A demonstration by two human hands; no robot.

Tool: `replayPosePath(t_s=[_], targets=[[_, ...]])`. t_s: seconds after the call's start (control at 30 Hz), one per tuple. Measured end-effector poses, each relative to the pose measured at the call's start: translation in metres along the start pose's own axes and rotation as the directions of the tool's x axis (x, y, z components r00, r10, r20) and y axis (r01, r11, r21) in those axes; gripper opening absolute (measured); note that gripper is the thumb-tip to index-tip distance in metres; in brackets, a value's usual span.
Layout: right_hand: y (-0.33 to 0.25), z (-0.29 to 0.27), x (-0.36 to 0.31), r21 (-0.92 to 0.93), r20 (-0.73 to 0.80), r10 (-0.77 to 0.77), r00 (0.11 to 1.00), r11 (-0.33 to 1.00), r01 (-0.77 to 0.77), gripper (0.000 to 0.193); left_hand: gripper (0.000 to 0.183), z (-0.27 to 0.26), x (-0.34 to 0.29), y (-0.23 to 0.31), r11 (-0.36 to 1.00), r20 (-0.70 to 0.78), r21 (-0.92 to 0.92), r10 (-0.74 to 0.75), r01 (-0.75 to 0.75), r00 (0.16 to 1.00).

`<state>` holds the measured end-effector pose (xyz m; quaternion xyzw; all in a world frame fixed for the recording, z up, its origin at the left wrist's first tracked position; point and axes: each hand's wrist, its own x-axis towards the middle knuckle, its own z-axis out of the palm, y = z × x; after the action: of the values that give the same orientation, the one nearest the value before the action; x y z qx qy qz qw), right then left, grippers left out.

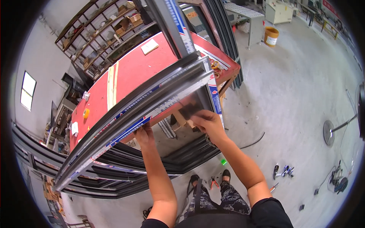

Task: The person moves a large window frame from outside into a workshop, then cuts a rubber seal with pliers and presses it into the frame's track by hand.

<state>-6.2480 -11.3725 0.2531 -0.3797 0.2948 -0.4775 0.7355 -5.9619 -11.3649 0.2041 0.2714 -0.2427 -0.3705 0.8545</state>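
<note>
A dark grey metal frame (129, 110) with blue-and-white protective film lies across the near side of a red-topped table (133, 62). My left hand (144, 136) is closed on the frame's near lower edge, its fingertips partly hidden behind the profile. Close to the frame's right-hand corner, my right hand (208, 122) is pinched, thumb against fingers. A dark blurred patch shows beside those fingertips, and what they hold cannot be made out. The frame's upright right-hand side piece (215, 97) stands just beyond this hand.
More dark frames (125, 173) lean low on the left. Pliers (214, 183) lie between my feet, and a power tool (285, 171) sits on the floor at right. Yellow tape (86, 113) and a white box (149, 46) are on the table. Shelving (102, 34) stands behind.
</note>
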Motion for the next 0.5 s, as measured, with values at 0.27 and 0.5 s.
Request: replayPosePath(t_s=[0.27, 0.5], targets=[[-0.024, 0.008, -0.052, -0.592, 0.696, 0.188, 0.693, 0.696, 0.406, 0.014, 0.031, -0.019, 0.0, 0.0, 0.999, 0.109, -0.01, -0.048, 0.049, 0.993], [-0.052, -0.004, -0.055, -0.55, 0.421, -0.156, 0.893, 0.74, 0.388, 0.01, 0.031, 0.002, -0.011, -0.017, 0.997, 0.018, -0.083, -0.001, 0.002, 1.0]])
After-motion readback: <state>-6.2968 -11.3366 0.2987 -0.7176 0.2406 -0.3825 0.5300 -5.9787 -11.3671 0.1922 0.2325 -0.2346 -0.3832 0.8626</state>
